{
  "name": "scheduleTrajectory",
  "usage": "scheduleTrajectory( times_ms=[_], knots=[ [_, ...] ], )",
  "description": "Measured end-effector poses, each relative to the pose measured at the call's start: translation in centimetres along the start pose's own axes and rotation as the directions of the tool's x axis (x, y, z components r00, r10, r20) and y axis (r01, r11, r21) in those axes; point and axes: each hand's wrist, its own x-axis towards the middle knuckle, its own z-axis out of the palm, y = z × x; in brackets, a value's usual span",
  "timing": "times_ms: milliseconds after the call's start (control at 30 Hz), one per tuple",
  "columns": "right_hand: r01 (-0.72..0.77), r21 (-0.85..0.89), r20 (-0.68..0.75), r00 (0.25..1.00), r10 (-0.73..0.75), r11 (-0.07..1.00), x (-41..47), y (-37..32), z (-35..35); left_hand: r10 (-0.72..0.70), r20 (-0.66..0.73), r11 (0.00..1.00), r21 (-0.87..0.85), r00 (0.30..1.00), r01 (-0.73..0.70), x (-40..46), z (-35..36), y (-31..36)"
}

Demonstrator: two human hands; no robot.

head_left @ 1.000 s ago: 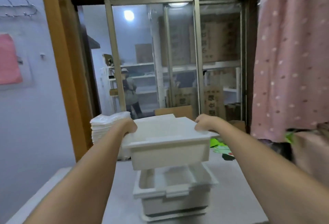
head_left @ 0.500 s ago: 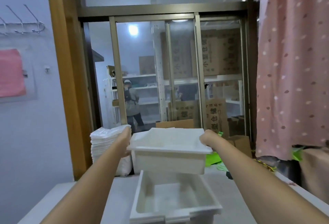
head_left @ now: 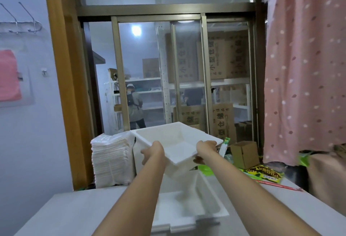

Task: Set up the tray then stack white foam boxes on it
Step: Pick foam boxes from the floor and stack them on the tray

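- Left hand (head_left: pixel 152 152) grips the near-left rim of a white square foam box (head_left: pixel 176 143); right hand (head_left: pixel 206 148) grips the near-right rim. Both closed on it, thumbs over the lip, fingers underneath.
- Box held in the air, open side up, turned so one corner points toward the wearer. Two-handed rim grip likely keeps the light, bulky box level.
- Directly below: a second white open foam box (head_left: pixel 202 205), resting on the pale grey tabletop (head_left: pixel 74 211). The held box is clear of it, not touching.
- Judgement: the held box is being lined up for stacking; it needs rotating square first.
- Tray not identifiable under the lower box.
- Left of the boxes: a stack of thin white foam sheets (head_left: pixel 110 159) against the wooden door frame (head_left: pixel 63 85).
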Motion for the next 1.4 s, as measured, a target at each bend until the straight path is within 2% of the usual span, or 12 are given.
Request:
scheduleTrajectory(
  times_ms=[133, 233, 333, 400, 500, 600, 833, 1000, 1100, 1200, 1300, 1400],
  knots=[
    [0.041, -0.034, -0.143, 0.989, -0.045, 0.999, 2.9, -0.4, -4.5, -0.018, 0.054, 0.999, 0.047, 0.998, 0.015, 2.0, -3.2, 1.8],
    [0.047, -0.039, -0.191, 0.98, -0.053, 0.998, 4.6, -0.8, -8.4, -0.045, 0.162, 0.98, 0.198, 0.986, 0.012, 2.4, -7.1, 4.1],
    [-0.044, -0.058, 0.047, 0.998, 0.046, 0.997, 4.8, -1.2, -10.5, 0.029, 0.196, 0.894, 0.433, 0.98, -0.113, 2.9, -10.0, 6.3],
    [-0.072, -0.108, 0.226, 0.969, 0.095, 0.992, 3.9, -1.4, -10.2, 0.077, 0.242, 0.827, 0.526, 0.967, -0.197, 3.2, -10.7, 6.8],
    [0.039, -0.105, 0.398, 0.917, 0.006, 0.994, 2.9, -1.6, -7.5, 0.012, 0.322, 0.77, 0.601, 0.947, -0.214, 4.0, -10.4, 6.4],
    [0.112, -0.193, 0.371, 0.928, -0.034, 0.975, 1.4, -1.8, -5.6, 0.01, 0.339, 0.757, 0.612, 0.941, -0.228, 4.6, -10.0, 5.8],
    [0.12, -0.117, 0.367, 0.928, -0.069, 0.986, 1.6, -1.2, -5.4, -0.023, 0.346, 0.786, 0.585, 0.938, -0.197, 5.9, -10.6, 5.2],
    [0.086, -0.085, 0.353, 0.934, -0.051, 0.993, 1.7, -1.4, -5.6, -0.027, 0.332, 0.863, 0.483, 0.943, -0.146, 6.0, -10.2, 5.2],
    [0.051, -0.042, 0.291, 0.956, -0.036, 0.998, 1.3, -1.7, -5.8, -0.131, 0.327, 0.982, 0.17, 0.936, 0.078, 6.4, -10.8, 4.4],
    [-0.008, 0.046, 0.175, 0.985, 0.0, 0.999, 0.8, -2.0, -5.9, -0.227, 0.287, 0.953, -0.133, 0.931, 0.273, 6.6, -10.9, 3.3],
    [-0.077, 0.21, 0.146, 0.988, 0.046, 0.975, 1.6, -1.3, -5.1, -0.235, 0.084, 0.921, -0.298, 0.968, 0.25, 5.6, -9.6, 2.9],
    [-0.08, 0.292, 0.122, 0.991, 0.046, 0.953, 6.5, 0.8, -2.9, -0.177, 0.054, 0.933, -0.307, 0.983, 0.185, 2.7, -5.6, 1.7]
  ],
)
